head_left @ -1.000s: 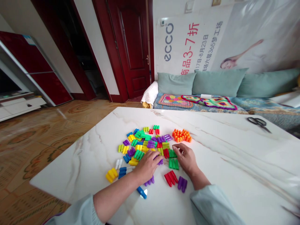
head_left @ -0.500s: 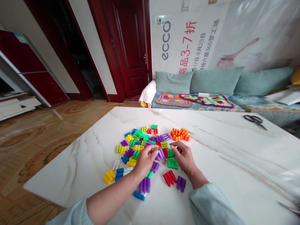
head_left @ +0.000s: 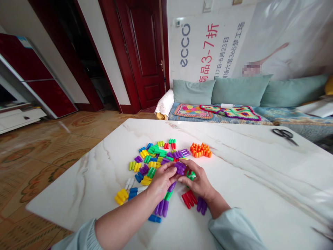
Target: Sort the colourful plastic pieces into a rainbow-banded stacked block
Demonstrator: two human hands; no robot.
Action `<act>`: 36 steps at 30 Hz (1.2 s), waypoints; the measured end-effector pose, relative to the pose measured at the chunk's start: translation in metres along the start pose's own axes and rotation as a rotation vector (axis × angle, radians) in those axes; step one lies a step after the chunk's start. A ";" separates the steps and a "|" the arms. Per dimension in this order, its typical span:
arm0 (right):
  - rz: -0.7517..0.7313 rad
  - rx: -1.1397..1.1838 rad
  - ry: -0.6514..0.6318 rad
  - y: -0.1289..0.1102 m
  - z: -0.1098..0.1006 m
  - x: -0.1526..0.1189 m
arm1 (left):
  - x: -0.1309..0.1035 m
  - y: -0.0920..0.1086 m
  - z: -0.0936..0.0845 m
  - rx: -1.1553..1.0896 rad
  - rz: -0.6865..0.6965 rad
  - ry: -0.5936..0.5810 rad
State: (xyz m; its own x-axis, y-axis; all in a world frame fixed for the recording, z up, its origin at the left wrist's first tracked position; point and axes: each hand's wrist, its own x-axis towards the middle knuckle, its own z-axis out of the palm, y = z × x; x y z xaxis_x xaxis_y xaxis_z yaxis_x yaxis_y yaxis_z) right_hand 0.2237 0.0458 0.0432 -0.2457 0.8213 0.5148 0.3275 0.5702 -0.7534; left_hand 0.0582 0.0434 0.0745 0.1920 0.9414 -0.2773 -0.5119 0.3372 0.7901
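Observation:
Both hands meet over the pile in the middle of the table, around a small cluster of purple plastic caps (head_left: 180, 168) that look like marker caps side by side. My left hand (head_left: 163, 178) pinches the cluster from the left, and my right hand (head_left: 199, 177) has its fingers and thumb closed about its right side. Below them lie more purple caps (head_left: 161, 208), red caps (head_left: 189, 199) and a purple pair (head_left: 202, 205). Green caps (head_left: 191, 175) show partly behind my right fingers. My hands cover some of the pile.
Yellow caps (head_left: 121, 197), blue caps (head_left: 154, 218) and other coloured groups spread to the left on the white marbled table (head_left: 247, 201). Orange caps (head_left: 201, 150) stand bunched behind. Black scissors (head_left: 284, 134) lie at the far right; a sofa (head_left: 192, 92) is beyond the table.
My right hand has moved left and closed on the purple caps that my left hand was holding. My left hand stays nearly in place.

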 end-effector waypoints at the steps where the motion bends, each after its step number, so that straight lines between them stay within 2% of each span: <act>1: 0.023 0.034 0.027 0.000 0.002 0.000 | 0.000 0.000 0.000 0.005 0.005 -0.007; 7: 0.213 0.319 0.218 0.005 0.016 0.002 | 0.002 -0.001 -0.004 0.147 0.058 -0.058; 10: 0.252 0.298 0.325 0.011 0.011 0.006 | 0.000 -0.003 -0.007 0.423 0.166 -0.063; 12: 0.277 0.163 0.451 0.019 0.000 0.007 | -0.006 -0.004 -0.007 0.712 0.305 -0.111; 13: 0.293 0.052 0.510 0.024 -0.007 0.007 | -0.011 -0.004 -0.006 0.879 0.392 -0.186; 15: 0.352 -0.214 0.562 0.034 -0.021 0.005 | -0.022 -0.006 -0.005 1.202 0.557 -0.424; 18: 0.478 -0.508 0.508 0.047 -0.037 -0.001 | -0.036 -0.010 -0.005 1.534 0.678 -0.800; 20: 0.523 -0.595 0.489 0.052 -0.043 -0.004 | -0.039 -0.015 -0.008 1.633 0.685 -0.923; 21: 0.521 -0.621 0.484 0.054 -0.045 -0.005 | -0.039 -0.017 -0.011 1.663 0.682 -0.947; 23: 0.492 -0.644 0.468 0.056 -0.046 -0.006 | -0.036 -0.021 -0.015 1.711 0.671 -0.931; 28: 0.413 -0.522 0.401 0.059 -0.037 -0.003 | -0.026 -0.023 -0.023 1.787 0.635 -0.765; 31: 0.365 -0.423 0.361 0.059 -0.030 -0.001 | -0.024 -0.022 -0.025 1.793 0.636 -0.755; 33: 0.341 -0.382 0.380 0.058 -0.028 0.000 | -0.024 -0.023 -0.026 1.793 0.645 -0.757; 36: 0.386 -0.426 0.481 0.052 -0.027 0.000 | -0.024 -0.024 -0.027 1.795 0.655 -0.758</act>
State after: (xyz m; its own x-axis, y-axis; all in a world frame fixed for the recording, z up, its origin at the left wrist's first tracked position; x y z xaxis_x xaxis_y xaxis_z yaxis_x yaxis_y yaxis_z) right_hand 0.2659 0.0759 0.0150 0.3522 0.8251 0.4418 0.6585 0.1170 -0.7434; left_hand 0.0428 0.0135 0.0473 0.8372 0.5423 0.0705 0.4942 -0.8055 0.3269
